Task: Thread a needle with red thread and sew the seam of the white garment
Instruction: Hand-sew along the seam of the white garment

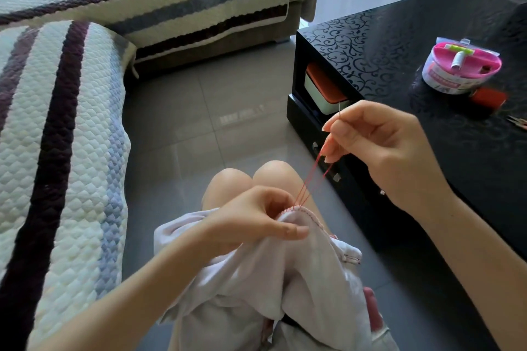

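The white garment [308, 273] lies bunched over my lap and knees. My left hand [256, 219] pinches its edge, where a line of red stitches runs along the seam [310, 215]. My right hand [379, 142] is raised above and to the right, pinching a thin needle [339, 111] between thumb and fingers. Strands of red thread [312, 179] stretch taut from the fingers of that hand down to the seam.
A black patterned table [413, 45] stands at my right, carrying a pink round sewing kit [462, 65], a red thread spool [489, 97] and small scissors [517, 122]. An orange-lidded box [322, 88] sits on its shelf. A striped quilted sofa [57, 122] lies to my left; grey tiled floor ahead.
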